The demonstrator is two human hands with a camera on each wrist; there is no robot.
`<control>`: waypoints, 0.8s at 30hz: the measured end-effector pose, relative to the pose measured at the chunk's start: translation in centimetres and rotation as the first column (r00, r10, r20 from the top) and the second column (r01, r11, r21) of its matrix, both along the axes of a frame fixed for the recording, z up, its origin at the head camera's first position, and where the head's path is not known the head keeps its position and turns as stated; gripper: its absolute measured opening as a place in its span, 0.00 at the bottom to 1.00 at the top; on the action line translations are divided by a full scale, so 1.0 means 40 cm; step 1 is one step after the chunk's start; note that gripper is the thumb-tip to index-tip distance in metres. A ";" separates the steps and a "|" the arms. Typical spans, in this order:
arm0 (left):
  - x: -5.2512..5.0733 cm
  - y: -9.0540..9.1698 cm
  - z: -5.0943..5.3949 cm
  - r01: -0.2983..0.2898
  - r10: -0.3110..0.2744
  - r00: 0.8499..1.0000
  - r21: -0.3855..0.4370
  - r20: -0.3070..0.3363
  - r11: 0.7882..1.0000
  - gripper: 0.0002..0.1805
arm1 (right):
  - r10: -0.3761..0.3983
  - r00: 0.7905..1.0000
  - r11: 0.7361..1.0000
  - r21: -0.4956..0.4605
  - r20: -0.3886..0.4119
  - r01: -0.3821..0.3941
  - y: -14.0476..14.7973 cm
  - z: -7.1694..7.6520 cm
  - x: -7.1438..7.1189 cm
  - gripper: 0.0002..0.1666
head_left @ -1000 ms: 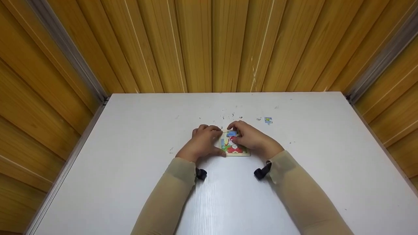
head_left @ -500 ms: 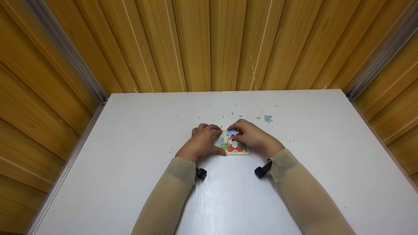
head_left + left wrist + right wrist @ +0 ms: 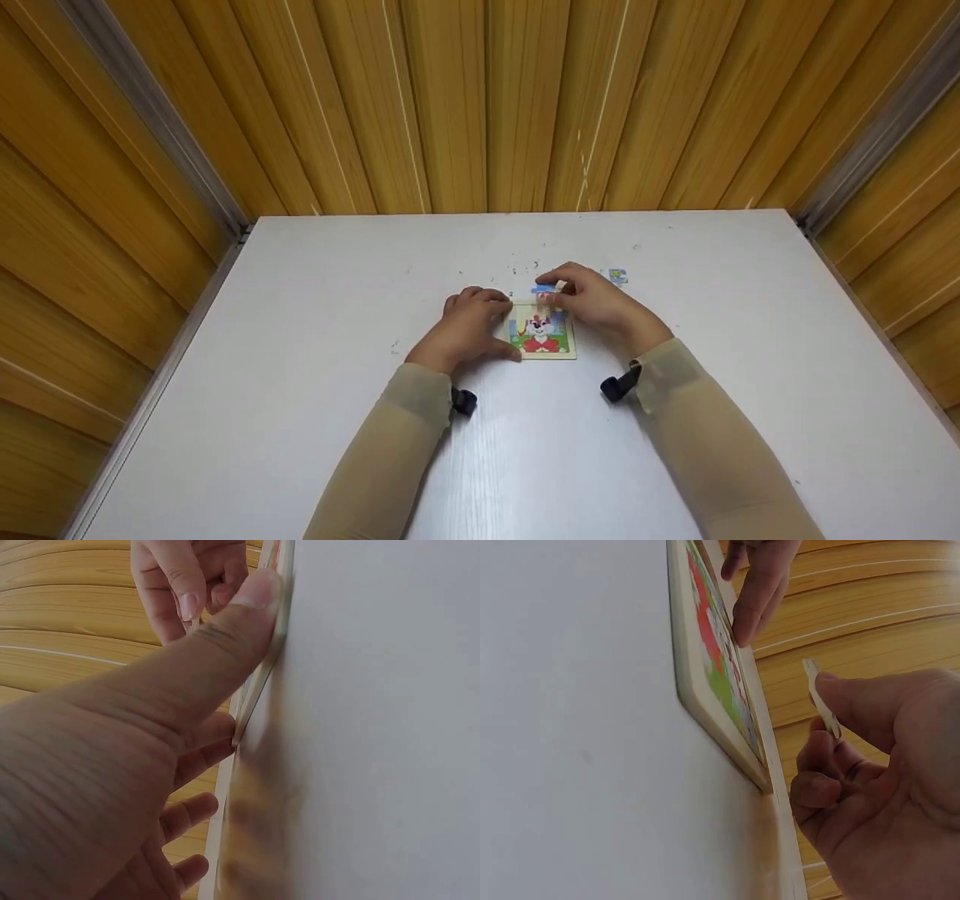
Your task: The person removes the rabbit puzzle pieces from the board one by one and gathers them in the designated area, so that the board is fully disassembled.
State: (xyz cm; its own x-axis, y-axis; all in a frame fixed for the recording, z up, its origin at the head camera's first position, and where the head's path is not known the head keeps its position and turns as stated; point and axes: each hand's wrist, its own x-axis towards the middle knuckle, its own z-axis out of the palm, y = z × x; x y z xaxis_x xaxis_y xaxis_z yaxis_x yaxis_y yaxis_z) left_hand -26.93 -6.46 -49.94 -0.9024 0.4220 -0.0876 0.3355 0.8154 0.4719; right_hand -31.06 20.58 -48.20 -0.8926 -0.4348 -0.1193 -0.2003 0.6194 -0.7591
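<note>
A small wooden jigsaw puzzle tray [image 3: 551,357] lies on the table, showing a red-and-white cartoon animal over green. My left hand [image 3: 466,326] grips its left side, thumb at the near edge and forefinger at the far corner; the other fingers are spread beyond. Just above the tray's far edge, my right hand [image 3: 600,304] pinches a puzzle piece [image 3: 545,289] with blue and red on it. In the right wrist view, that puzzle piece [image 3: 821,699] is edge-on between thumb and fingers, apart from the tray. The upper part of the tray shows pale bare wood.
Another puzzle piece [image 3: 617,276], blue with a yellow-green spot, lies beyond my right hand. Small dark marks dot the white table [image 3: 337,300]. Wood-patterned panels [image 3: 450,105] stand behind the table and along both sides.
My right hand has lifted the blue-and-red puzzle piece off the tray's upper part and moved it away from me and slightly right. The left hand has stayed on the tray.
</note>
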 end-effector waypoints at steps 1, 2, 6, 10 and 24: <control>0.000 0.002 -0.002 0.001 -0.001 1.000 -0.002 0.000 1.000 0.52 | -0.012 1.000 1.000 0.002 -0.008 0.012 0.012 0.001 -0.003 0.24; 0.000 0.004 -0.003 0.003 -0.003 1.000 -0.003 0.000 1.000 0.52 | -0.019 1.000 1.000 0.005 -0.020 0.019 0.024 0.003 -0.006 0.24; 0.000 0.011 -0.005 0.002 -0.002 1.000 -0.006 -0.004 1.000 0.53 | -0.068 0.996 0.997 0.027 -0.058 0.070 0.082 0.014 -0.019 0.24; 0.000 0.012 -0.004 -0.008 0.008 1.000 -0.001 -0.008 1.000 0.53 | -0.135 0.989 0.990 0.039 -0.055 0.137 0.144 0.029 -0.029 0.24; 0.008 0.009 -0.004 -0.003 0.003 1.000 -0.001 -0.014 1.000 0.52 | -0.301 0.947 0.952 0.017 -0.109 0.304 0.281 -0.010 -0.024 0.27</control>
